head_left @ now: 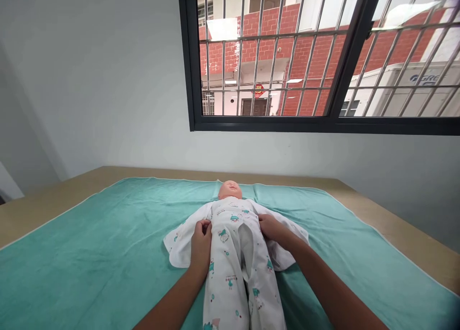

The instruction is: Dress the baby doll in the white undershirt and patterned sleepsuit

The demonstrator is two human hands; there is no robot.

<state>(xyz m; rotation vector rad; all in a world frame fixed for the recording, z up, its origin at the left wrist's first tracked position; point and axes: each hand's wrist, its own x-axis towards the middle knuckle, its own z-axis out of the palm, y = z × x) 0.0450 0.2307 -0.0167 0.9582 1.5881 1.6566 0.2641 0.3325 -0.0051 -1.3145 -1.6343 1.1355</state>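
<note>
A baby doll (230,189) lies on its back, with its bald head toward the wall. It wears a white baby shirt (185,239) with wide sleeves spread to both sides. White baby pants (224,277) with a green print cover its front and legs, running toward me, with an opening between the legs. My left hand (201,241) is closed at the left edge of the pants, its fingertips curled on the cloth. At the right edge, my right hand (273,228) pinches the pants, with some fingertips hidden by the fabric.
A green blanket (108,243) lies under the doll, slightly wrinkled. Around it shows the wooden tabletop (381,207). Behind stand a pale wall (125,80) and a dark-framed window (266,123) with metal bars outside.
</note>
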